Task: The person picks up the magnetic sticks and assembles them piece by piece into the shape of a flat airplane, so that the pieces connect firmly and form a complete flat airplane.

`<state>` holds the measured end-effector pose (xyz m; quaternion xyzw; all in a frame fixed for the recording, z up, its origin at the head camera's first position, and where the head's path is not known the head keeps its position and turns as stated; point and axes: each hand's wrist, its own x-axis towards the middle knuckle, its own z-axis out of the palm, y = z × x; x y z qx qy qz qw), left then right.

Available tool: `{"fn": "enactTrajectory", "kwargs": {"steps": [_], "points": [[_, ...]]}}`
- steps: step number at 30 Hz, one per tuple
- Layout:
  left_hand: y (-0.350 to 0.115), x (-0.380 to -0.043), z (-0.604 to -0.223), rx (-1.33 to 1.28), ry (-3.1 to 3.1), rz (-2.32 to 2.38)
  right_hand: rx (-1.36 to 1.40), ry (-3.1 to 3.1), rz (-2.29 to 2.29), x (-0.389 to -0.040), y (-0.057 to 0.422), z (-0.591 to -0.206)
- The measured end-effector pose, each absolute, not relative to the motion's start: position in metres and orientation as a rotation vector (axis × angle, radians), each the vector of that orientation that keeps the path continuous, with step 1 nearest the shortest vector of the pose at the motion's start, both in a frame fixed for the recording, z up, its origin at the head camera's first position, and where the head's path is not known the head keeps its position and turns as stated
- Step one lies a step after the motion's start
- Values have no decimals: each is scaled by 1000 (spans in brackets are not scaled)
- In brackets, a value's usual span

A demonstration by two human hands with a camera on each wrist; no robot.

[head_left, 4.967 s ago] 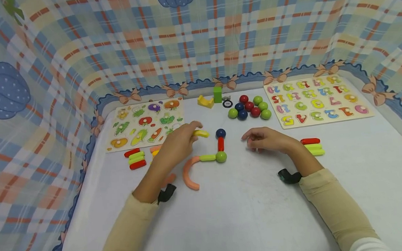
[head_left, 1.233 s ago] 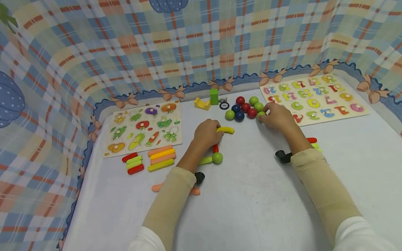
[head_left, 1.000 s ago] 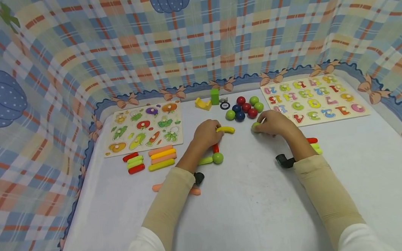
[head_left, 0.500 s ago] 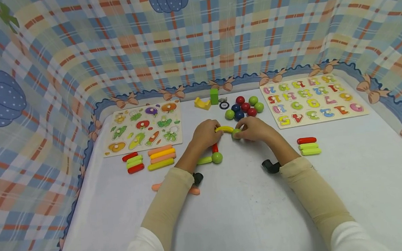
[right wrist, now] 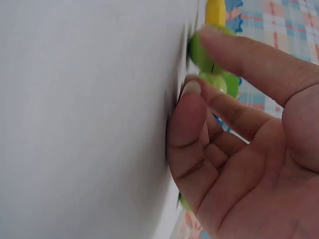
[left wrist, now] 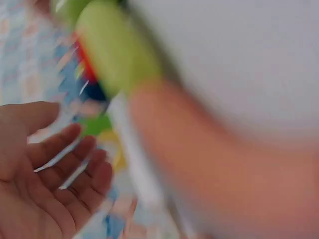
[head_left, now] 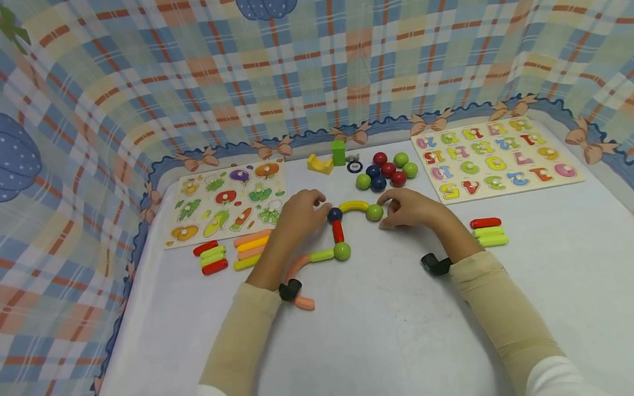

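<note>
A chain of toy pieces lies on the table: a pink curved stick (head_left: pixel 298 266), a light green stick (head_left: pixel 321 256), a green ball (head_left: pixel 342 251), a red stick (head_left: pixel 338 231), a dark blue ball (head_left: pixel 334 215), a yellow curved stick (head_left: pixel 354 206) and a second green ball (head_left: pixel 374 213). My left hand (head_left: pixel 303 213) hovers just left of the blue ball, its loose fingers holding nothing in the left wrist view. Beside the second green ball is my right hand (head_left: pixel 408 208), thumb and fingers apart; in the right wrist view a fingertip overlaps the ball, contact unclear. My left forearm partly hides the pink stick.
Behind the chain sit several red, blue and green balls (head_left: pixel 388 170), a green block (head_left: pixel 338 153) and a yellow piece (head_left: pixel 320 164). Puzzle boards lie at left (head_left: pixel 225 198) and right (head_left: pixel 500 161). Short sticks (head_left: pixel 211 257) lie left, more sticks (head_left: pixel 489 232) right.
The right hand took a green ball from the group, brought it left to the yellow curved stick's end and let go. The left hand released the yellow stick and drew back left.
</note>
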<state>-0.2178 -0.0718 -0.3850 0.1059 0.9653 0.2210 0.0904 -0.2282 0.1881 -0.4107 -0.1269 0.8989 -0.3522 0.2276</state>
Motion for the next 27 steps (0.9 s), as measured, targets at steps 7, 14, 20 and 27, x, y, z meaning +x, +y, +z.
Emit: {"fn": "enactTrajectory", "kwargs": {"steps": [7, 14, 20, 27], "points": [[-165, -172, -358, 167, 2878, 525, -351, 2393, -1017, -230, 198, -412], [-204, -154, -371, 166, 2784, 452, -344, 2389, -1007, -231, 197, -418], [-200, -150, -377, 101, 2732, 441, -346, 2384, -1010, -229, 198, -418], [-193, -148, -376, 159, 2752, 369, -341, 2396, -1016, -230, 199, -420]]}}
